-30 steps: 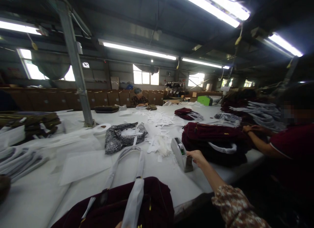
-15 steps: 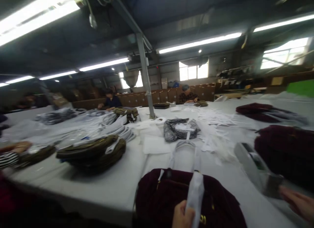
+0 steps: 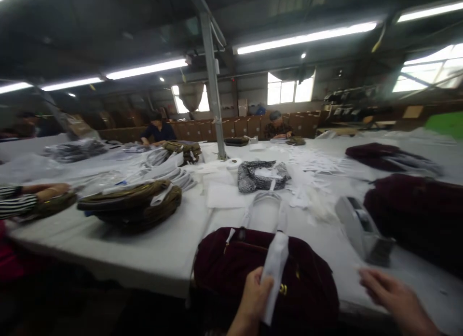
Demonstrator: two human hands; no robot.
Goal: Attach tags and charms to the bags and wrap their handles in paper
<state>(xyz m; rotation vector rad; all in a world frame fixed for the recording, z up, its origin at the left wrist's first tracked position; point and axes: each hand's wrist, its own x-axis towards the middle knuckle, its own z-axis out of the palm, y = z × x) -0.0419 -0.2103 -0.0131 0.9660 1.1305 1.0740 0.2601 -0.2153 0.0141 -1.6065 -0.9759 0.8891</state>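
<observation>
A dark maroon velvet bag (image 3: 235, 268) lies on the white table (image 3: 166, 254) in front of me, its handles wrapped in white paper. My left hand (image 3: 255, 295) is closed on the white wrapped handle (image 3: 275, 268) where it lies across the bag. My right hand (image 3: 388, 292) hovers over the table's near edge at the right, fingers spread and holding nothing. A grey tape dispenser (image 3: 361, 230) stands just beyond the right hand.
Olive bags (image 3: 133, 205) are stacked to the left, a speckled bag (image 3: 262, 175) sits mid-table, more maroon bags (image 3: 415, 205) lie right. White paper scraps (image 3: 311, 181) litter the middle. A steel post (image 3: 213, 85) rises from the table. A striped sleeve (image 3: 18, 203) reaches in left; other people sit beyond.
My head has turned left, so the dispenser and maroon pile slid rightward. My right hand left the tape dispenser and came back near me. My left hand stays on the wrapped handle.
</observation>
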